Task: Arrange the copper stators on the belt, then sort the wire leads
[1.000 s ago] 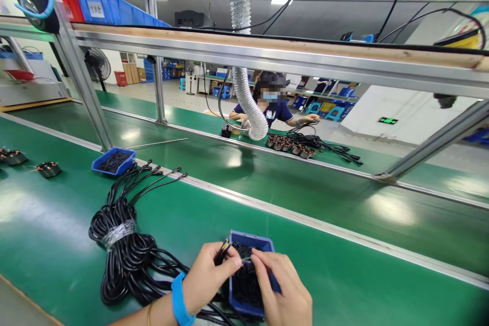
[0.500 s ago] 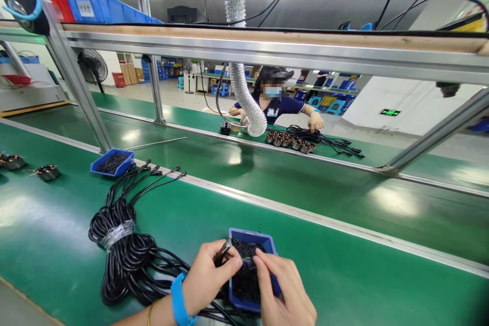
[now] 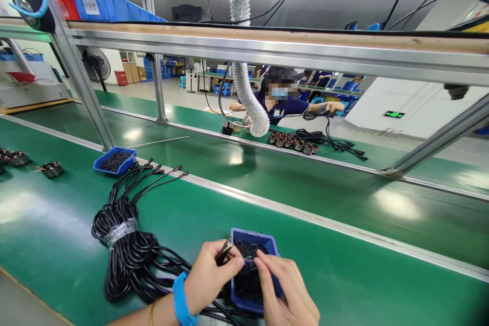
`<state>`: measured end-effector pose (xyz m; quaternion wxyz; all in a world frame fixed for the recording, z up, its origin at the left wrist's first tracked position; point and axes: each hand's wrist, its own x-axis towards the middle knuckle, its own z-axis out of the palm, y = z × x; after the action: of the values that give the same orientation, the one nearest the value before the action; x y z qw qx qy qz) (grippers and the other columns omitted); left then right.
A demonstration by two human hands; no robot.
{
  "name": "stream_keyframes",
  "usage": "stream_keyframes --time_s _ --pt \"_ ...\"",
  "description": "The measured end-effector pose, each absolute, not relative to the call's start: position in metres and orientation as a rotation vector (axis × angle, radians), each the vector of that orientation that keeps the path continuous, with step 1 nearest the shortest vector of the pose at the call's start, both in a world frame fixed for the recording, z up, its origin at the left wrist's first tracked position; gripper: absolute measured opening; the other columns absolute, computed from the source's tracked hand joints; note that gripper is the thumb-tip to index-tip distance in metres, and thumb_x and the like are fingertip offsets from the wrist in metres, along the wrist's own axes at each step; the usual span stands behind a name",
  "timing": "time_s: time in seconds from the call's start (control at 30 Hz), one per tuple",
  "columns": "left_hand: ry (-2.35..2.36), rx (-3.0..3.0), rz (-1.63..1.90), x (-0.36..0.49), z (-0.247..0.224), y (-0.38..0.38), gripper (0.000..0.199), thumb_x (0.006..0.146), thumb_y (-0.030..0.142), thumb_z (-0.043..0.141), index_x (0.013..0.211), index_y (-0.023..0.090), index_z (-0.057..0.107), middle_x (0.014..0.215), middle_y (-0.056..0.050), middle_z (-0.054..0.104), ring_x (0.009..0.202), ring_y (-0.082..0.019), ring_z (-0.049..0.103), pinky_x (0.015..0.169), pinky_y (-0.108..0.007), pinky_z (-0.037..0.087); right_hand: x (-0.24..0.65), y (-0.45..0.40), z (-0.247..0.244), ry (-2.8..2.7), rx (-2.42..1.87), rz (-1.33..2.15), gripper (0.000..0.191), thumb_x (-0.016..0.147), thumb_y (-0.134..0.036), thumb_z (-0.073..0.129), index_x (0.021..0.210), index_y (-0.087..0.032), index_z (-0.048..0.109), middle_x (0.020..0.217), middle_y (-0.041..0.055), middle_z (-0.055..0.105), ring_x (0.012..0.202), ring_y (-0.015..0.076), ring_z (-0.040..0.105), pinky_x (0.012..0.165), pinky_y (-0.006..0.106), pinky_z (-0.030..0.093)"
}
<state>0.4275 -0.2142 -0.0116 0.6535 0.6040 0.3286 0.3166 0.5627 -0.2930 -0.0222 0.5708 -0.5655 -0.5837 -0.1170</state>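
Note:
Between the thumb and fingers of my left hand (image 3: 217, 270) is the end of a black cable (image 3: 223, 253), its thin coloured wires fanned out. My right hand (image 3: 286, 285) pinches close to the tip of a green wire (image 3: 247, 258); a small dark piece may be at its fingertips, too small to make out. Both hands hover over a blue bin (image 3: 254, 237) full of short black tube pieces (image 3: 248, 282). Left of my hands lies a coiled bundle of black cables (image 3: 132, 260), bound with clear wrap.
A second blue bin (image 3: 114, 160) of black pieces stands beyond the cable bundle. Copper-wound motor cores (image 3: 51, 169) sit at the far left. Across the bench a co-worker (image 3: 286, 104) handles black cables behind a row of cores (image 3: 292, 142). A ribbed duct (image 3: 244, 81) hangs between us.
My hands keep nearly the same pose over the bin. The co-worker's arm has risen outward, lifting a black cable off the pile. The whole view has shifted slightly.

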Motion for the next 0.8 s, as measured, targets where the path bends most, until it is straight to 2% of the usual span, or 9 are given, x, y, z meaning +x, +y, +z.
stream_keyframes --time_s 0.53,0.67,0.8 --pt "0.733 1.423 0.733 0.427 -0.014 -0.215 0.025 0.079 0.038 0.066 0.069 0.015 0.061 0.065 0.002 0.049 0.064 -0.013 0.042 0.063 -0.026 0.036 0.564 -0.293 -0.026 -1.397 -1.344 -0.274 0.017 0.088 -0.010 0.069 0.100 -0.020 0.075 0.085 0.0052 0.076 0.075 0.0191 0.071 0.071 0.031 0.058" --pt "0.710 1.416 0.742 0.426 -0.015 -0.214 0.029 0.080 0.042 0.068 0.070 0.015 0.063 0.067 0.000 0.053 0.067 -0.014 0.045 0.065 -0.026 0.038 0.563 -0.291 -0.031 -1.288 -1.419 0.004 0.012 0.092 -0.021 0.066 0.092 -0.022 0.078 0.083 0.0042 0.077 0.069 0.0173 0.072 0.065 0.025 0.060" --pt "0.718 1.358 0.714 0.426 -0.016 -0.213 0.034 0.080 0.047 0.070 0.069 0.017 0.060 0.057 0.005 0.042 0.057 -0.011 0.037 0.056 -0.024 0.032 0.568 -0.294 -0.031 -1.139 -1.459 0.152 0.017 0.093 -0.031 0.065 0.090 -0.021 0.079 0.085 0.0048 0.076 0.061 0.0147 0.069 0.058 0.022 0.060"
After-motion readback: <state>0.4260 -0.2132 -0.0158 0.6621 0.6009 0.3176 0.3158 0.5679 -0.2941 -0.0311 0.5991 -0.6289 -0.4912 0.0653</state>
